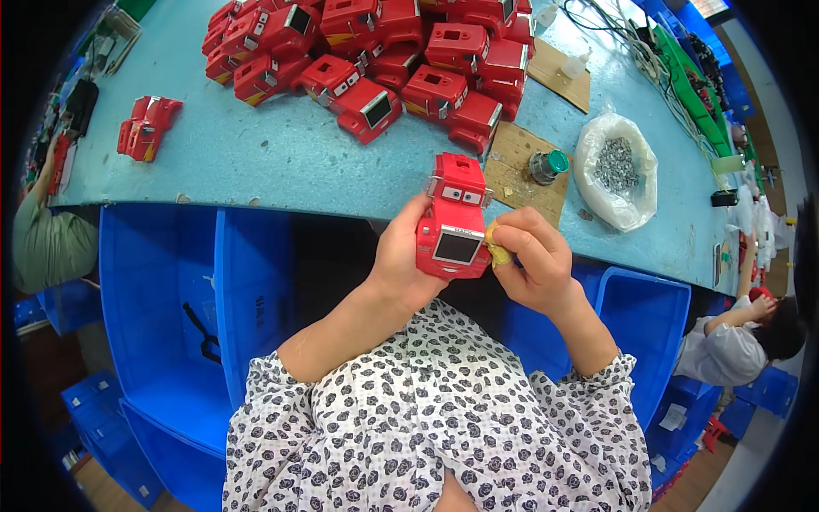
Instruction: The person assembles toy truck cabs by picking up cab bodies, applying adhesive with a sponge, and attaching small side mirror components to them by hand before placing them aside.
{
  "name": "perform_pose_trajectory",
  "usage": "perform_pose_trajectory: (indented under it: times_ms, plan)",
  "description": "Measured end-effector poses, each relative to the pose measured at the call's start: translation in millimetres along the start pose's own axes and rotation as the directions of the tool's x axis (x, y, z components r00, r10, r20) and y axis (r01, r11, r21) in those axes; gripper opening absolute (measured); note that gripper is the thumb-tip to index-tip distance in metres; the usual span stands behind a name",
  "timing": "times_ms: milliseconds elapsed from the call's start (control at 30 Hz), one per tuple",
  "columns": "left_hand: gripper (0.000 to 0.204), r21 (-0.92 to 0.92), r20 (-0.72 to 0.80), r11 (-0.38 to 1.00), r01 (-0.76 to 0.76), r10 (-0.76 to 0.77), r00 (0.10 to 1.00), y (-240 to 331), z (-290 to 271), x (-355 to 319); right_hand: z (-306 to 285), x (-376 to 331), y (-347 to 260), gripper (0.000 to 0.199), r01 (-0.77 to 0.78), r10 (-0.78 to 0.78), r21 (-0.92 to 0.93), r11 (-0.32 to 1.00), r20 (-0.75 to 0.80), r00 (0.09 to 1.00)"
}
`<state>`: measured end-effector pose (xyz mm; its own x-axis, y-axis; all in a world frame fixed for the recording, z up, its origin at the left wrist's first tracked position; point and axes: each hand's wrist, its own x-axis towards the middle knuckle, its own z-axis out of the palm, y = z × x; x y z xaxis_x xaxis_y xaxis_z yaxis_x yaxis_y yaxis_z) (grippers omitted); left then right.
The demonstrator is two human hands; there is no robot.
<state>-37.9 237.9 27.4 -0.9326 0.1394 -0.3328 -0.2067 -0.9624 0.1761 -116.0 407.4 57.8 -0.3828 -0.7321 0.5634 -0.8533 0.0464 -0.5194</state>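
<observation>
My left hand [399, 256] is wrapped round a red toy truck cab [433, 266], holding it upright over the table's near edge. The cab has eyes on its windscreen and a dark grille in a silver frame, both facing me. Pinched in the fingers of my right hand [537, 260] is a small yellow cloth [498, 249], which touches the right side of the cab near the grille. Part of the cloth is hidden by my fingers.
Red truck cabs [367, 51] are heaped at the back; another cab [147, 128] lies at left. On cardboard [520, 162] stands a green-lidded jar [548, 165], beside a white bag [627, 213] of small metal parts. Blue bins [162, 299] stand below. People work at both sides.
</observation>
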Motion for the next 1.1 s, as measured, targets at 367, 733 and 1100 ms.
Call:
perform_pose_trajectory:
  times_ms: [367, 733, 1100]
  plan:
    - [0.04, 0.024, -0.02, 1.0, 0.007, -0.006, 1.0, 9, 14, -1, 7, -4, 10, 0.02, -0.178, 0.197, 0.184, 0.967, -0.093, 0.976]
    - [0.04, 0.062, -0.138, 0.998, 0.01, -0.001, 0.99, 7, 15, -1, 3, 6, 3, 0.018, -0.026, 0.027, 0.033, 0.999, -0.021, 0.999]
    - [0.045, -0.015, -0.116, 1.0, -0.026, 0.024, 0.993, 10, 12, 0, 7, 7, 2, 0.011, -0.149, 0.155, 0.108, 0.983, -0.05, 0.987]
